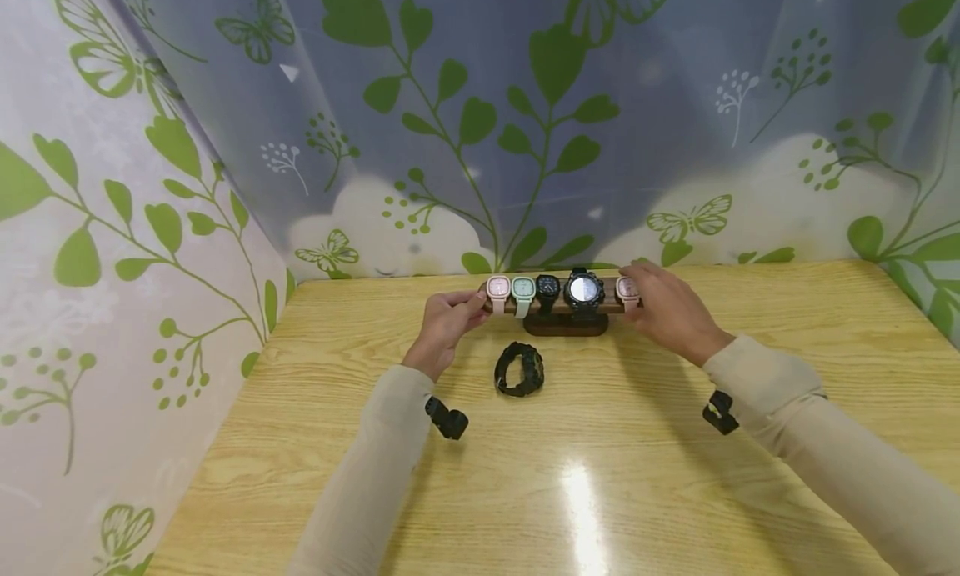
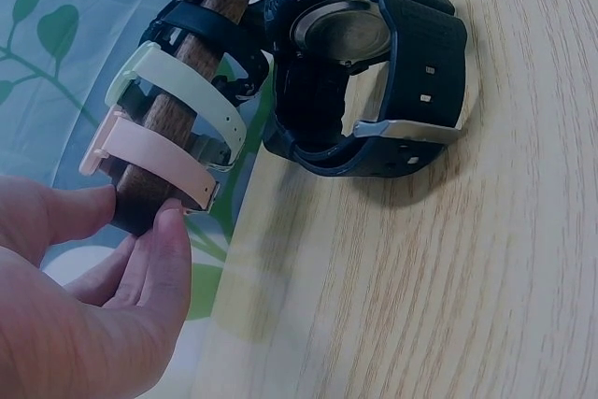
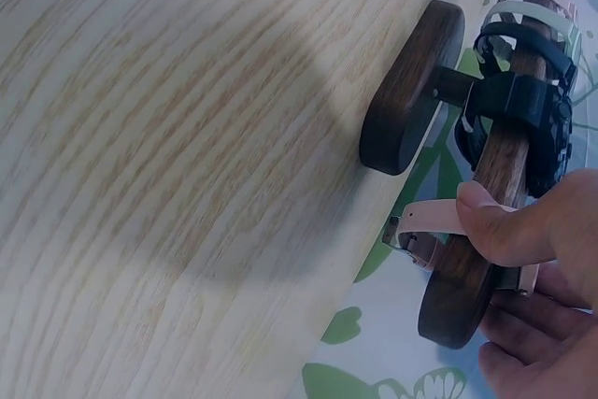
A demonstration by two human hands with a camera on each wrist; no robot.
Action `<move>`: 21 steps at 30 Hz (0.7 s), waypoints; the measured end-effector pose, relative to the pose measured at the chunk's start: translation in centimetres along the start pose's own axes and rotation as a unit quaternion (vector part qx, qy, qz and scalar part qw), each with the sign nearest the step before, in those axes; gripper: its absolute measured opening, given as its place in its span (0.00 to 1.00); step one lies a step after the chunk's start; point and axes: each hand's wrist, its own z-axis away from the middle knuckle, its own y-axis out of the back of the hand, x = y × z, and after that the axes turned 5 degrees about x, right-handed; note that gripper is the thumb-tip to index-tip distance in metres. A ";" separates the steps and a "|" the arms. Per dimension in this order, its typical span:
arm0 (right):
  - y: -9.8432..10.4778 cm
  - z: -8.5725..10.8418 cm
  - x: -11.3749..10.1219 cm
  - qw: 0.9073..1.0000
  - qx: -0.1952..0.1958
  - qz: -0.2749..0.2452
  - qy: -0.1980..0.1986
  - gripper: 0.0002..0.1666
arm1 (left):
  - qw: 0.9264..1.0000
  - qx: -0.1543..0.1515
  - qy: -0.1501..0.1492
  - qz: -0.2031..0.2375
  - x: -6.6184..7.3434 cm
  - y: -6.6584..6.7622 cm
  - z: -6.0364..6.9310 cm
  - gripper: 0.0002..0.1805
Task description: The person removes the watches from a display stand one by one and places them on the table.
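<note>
A dark wooden watch stand [image 1: 566,327] stands near the back of the table, its bar carrying several watches. From the left come a pink watch [image 1: 498,288], a mint green watch [image 1: 523,288], a small black watch [image 1: 547,286] and a large round black watch [image 1: 583,290]. My left hand [image 1: 442,330] pinches the bar's left end between thumb and fingers, beside the pink strap [image 2: 159,158]. Toward the bar's right end, my right hand [image 1: 675,309] grips another pink watch [image 3: 434,217], thumb on its strap; the fingers partly hide its face.
A loose black watch [image 1: 534,369] with its strap buckled lies on its side on the wooden table [image 1: 510,493], in front of the stand. Behind the table's back edge hangs a blue and white curtain [image 1: 480,142] with green leaves. Black wrist mounts [image 1: 447,419] sit on both sleeves.
</note>
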 end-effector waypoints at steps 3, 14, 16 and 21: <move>0.2 0.2 0.3 1.000 -0.003 0.000 -0.008 0.40 | 1.000 -0.001 0.001 0.001 0.0 0.0 0.0 0.17; 1.0 1.1 1.4 1.000 0.004 -0.007 -0.024 0.41 | 1.000 0.000 0.001 0.002 0.0 -0.1 -0.1 0.17; 1.2 1.2 1.6 1.000 0.009 -0.006 -0.026 0.40 | 1.000 0.001 0.000 0.001 0.0 -0.1 -0.1 0.17; 1.3 1.5 2.1 0.999 0.015 -0.004 -0.031 0.38 | 1.000 0.001 -0.001 0.003 0.0 0.0 0.0 0.16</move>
